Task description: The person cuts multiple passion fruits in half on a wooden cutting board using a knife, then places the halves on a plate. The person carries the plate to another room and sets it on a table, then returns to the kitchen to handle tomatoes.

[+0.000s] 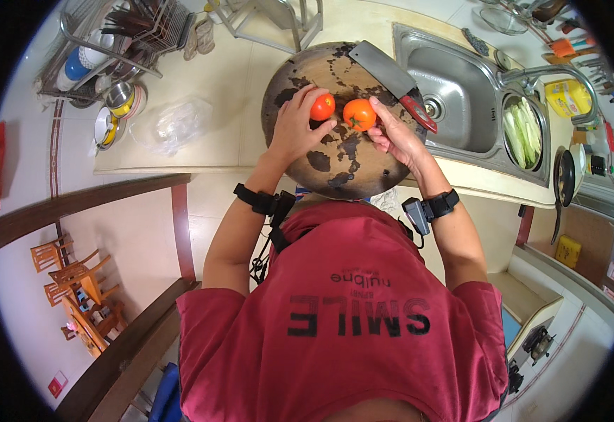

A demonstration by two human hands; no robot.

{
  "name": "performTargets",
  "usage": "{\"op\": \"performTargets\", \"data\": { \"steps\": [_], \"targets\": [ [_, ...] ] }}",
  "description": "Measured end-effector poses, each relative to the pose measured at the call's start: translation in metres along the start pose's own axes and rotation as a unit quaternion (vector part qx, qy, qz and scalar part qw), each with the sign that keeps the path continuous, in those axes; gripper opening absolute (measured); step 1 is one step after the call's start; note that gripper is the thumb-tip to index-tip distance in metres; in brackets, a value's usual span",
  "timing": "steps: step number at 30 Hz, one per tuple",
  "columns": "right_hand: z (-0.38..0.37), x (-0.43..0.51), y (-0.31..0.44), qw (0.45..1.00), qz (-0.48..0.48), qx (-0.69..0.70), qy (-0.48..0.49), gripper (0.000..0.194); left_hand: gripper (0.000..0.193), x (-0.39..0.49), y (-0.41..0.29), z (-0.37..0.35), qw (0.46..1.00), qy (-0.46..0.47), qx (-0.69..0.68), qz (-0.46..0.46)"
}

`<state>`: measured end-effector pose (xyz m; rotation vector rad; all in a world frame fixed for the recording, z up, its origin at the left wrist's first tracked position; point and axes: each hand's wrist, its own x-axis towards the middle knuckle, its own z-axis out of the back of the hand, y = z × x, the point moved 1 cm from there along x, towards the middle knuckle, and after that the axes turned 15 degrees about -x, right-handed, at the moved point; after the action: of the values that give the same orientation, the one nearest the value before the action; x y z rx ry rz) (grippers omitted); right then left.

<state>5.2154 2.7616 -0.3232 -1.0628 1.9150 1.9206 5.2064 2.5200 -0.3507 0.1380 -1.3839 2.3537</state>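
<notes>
A round wooden chopping board [365, 153] with dark stained patches lies before me on the counter. My left hand [297, 118] curls its fingers over a red tomato [322, 107] on the left of the board. An orange-red tomato [359, 115], green calyx showing, is held by my right hand [394, 132] between thumb and fingers. The two tomatoes are slightly apart. Across the board's upper right edge rests a cleaver [383, 67] with a red handle, its handle end pointing toward the sink side.
To the right is a steel sink [452, 79] with a faucet [555, 71] and leafy greens [522, 132] in its small round bowl. A clear plastic bag [172, 126] lies on the left counter. Beyond it stand metal bowls [120, 97] and a dish rack [148, 31]. A metal stand [272, 24] is behind the board.
</notes>
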Motion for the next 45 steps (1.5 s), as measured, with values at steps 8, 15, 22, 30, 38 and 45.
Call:
{"op": "performTargets", "data": {
  "steps": [8,15,22,30,38,45],
  "targets": [
    [-0.001,-0.031,0.011,0.987,-0.031,0.125,0.093,0.056,0.042,0.010,-0.038,0.003,0.996,-0.030,0.054,-0.060],
    [-0.008,-0.043,0.023,0.985,-0.020,0.123,0.121,0.063,0.068,0.013,-0.089,-0.008,0.929,0.138,-0.341,0.042],
    [-0.024,-0.067,0.029,0.995,0.031,0.095,0.024,0.056,0.071,0.011,-0.084,-0.022,0.949,0.000,-0.315,-0.013],
    [-0.025,-0.065,0.025,0.994,0.111,-0.003,-0.006,0.045,0.051,0.012,-0.101,-0.006,0.919,0.093,-0.372,0.094],
    [-0.030,-0.072,0.022,0.989,0.144,-0.036,-0.023,0.029,0.037,0.007,-0.102,-0.009,0.879,0.072,-0.457,0.116],
    [-0.032,-0.070,0.012,0.989,0.146,-0.014,-0.028,0.041,0.037,-0.003,-0.099,-0.016,0.954,0.071,-0.289,-0.030]
  ]
}}
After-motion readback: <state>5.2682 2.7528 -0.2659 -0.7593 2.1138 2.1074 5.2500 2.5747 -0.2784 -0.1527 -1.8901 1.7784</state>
